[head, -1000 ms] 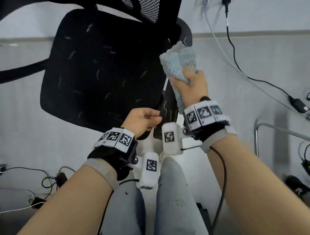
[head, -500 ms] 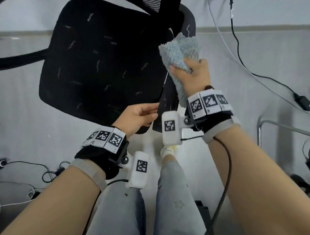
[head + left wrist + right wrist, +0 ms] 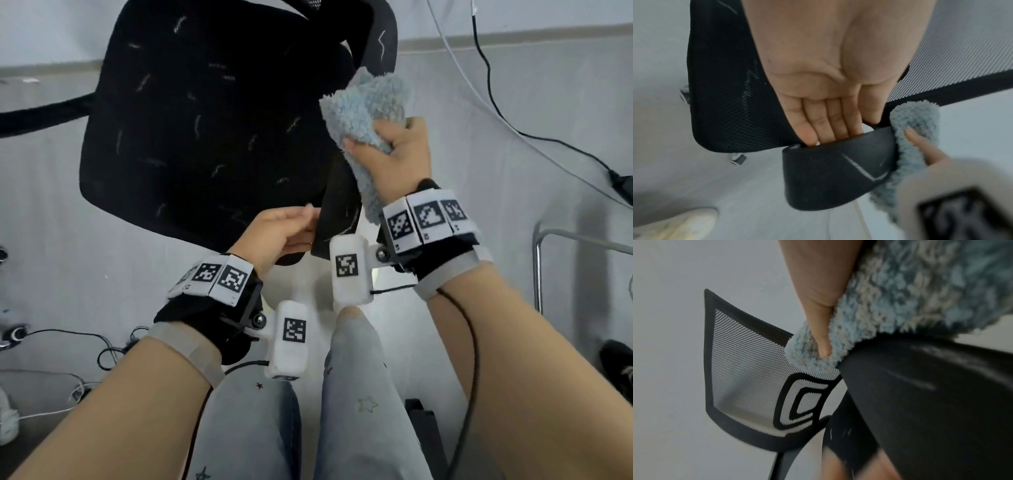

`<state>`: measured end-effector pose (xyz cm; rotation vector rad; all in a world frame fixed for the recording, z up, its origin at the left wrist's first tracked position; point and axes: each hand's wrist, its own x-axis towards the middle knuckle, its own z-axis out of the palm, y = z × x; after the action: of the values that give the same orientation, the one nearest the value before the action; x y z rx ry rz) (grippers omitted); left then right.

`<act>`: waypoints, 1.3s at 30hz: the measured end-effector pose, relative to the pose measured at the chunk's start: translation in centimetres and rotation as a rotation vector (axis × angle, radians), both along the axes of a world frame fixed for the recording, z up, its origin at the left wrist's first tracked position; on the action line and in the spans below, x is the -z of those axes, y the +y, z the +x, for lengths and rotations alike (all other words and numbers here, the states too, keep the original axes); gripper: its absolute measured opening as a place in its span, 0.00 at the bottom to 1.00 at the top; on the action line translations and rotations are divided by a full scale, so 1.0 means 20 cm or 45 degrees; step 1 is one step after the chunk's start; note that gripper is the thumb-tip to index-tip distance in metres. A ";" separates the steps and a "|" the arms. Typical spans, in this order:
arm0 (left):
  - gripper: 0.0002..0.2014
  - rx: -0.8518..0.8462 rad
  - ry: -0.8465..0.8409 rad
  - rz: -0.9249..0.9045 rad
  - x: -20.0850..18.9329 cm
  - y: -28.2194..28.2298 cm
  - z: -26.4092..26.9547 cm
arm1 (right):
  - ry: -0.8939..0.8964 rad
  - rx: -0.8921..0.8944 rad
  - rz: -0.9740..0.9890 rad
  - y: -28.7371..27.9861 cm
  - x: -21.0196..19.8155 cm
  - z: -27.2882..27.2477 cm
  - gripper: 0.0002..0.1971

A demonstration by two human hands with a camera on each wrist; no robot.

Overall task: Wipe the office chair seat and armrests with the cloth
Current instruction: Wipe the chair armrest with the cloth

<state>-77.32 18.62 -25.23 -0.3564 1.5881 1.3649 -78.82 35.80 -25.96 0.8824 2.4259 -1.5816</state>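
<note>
The black mesh chair seat [image 3: 212, 130] fills the upper left of the head view. Its right armrest [image 3: 337, 212] runs along the seat's right edge. My right hand [image 3: 394, 157] grips a fluffy light-blue cloth [image 3: 366, 109] and presses it on the armrest's top, beside the backrest end. The right wrist view shows the cloth [image 3: 900, 305] lying on the armrest [image 3: 920, 394]. My left hand [image 3: 281, 233] holds the armrest's near end. In the left wrist view its fingertips [image 3: 812, 138] hook behind the armrest [image 3: 834, 175] edge, with the cloth [image 3: 914, 123] just beyond.
The mesh backrest [image 3: 748, 369] rises behind the seat. Cables [image 3: 496, 113] and a power adapter [image 3: 621, 181] trail over the grey floor at right. A metal frame [image 3: 537, 274] and a dark shoe [image 3: 616, 363] stand at right, more cables [image 3: 102, 353] at lower left. A castor [image 3: 737, 158] shows under the seat.
The right hand has carried the cloth a little farther along the armrest towards the backrest. The left hand stays at the armrest's near end, its fingers less tightly curled.
</note>
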 end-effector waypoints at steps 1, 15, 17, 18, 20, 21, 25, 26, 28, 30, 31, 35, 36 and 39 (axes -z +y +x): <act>0.19 -0.036 -0.043 0.028 -0.01 0.00 -0.01 | 0.026 -0.018 -0.015 -0.02 0.01 0.05 0.16; 0.42 -0.094 -0.177 0.103 -0.05 0.05 -0.03 | 0.102 0.104 -0.095 0.05 0.01 0.11 0.13; 0.43 -0.098 -0.193 0.117 -0.05 0.05 -0.03 | 0.134 0.098 -0.155 0.03 0.02 0.15 0.12; 0.44 -0.107 -0.200 0.122 -0.05 0.05 -0.03 | 0.136 0.070 -0.236 -0.01 0.02 0.20 0.11; 0.44 -0.151 -0.230 0.159 -0.04 0.04 -0.04 | 0.115 -0.086 -0.340 -0.09 0.05 0.35 0.15; 0.45 -0.177 -0.252 0.186 -0.03 0.04 -0.04 | 0.144 -0.176 -0.284 -0.11 0.06 0.41 0.15; 0.44 -0.182 -0.232 0.191 -0.02 0.03 -0.01 | 0.136 -0.116 -0.258 -0.09 0.08 0.42 0.11; 0.43 -0.162 -0.202 0.163 -0.02 0.03 -0.01 | 0.147 -0.053 -0.250 -0.06 0.06 0.36 0.08; 0.41 -0.131 -0.167 0.132 -0.03 0.03 -0.01 | 0.155 0.087 -0.100 0.03 0.04 0.22 0.16; 0.41 -0.129 -0.168 0.133 -0.04 0.03 0.00 | 0.146 0.142 -0.074 0.10 0.04 0.13 0.15; 0.42 -0.126 -0.174 0.139 -0.04 0.03 0.00 | 0.145 0.143 -0.104 0.12 0.02 0.13 0.15; 0.43 -0.169 -0.202 0.167 -0.03 0.03 0.00 | 0.130 0.038 -0.395 0.00 0.04 0.38 0.16; 0.43 -0.185 -0.209 0.186 -0.03 0.04 0.00 | 0.114 -0.059 -0.322 -0.04 0.06 0.45 0.14; 0.43 -0.205 -0.214 0.209 -0.02 0.05 0.01 | 0.064 -0.233 -0.214 -0.10 0.10 0.55 0.14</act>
<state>-77.11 19.65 -24.81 -0.4942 1.3231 1.5347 -67.76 33.82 -27.98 0.5815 2.2879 -1.7259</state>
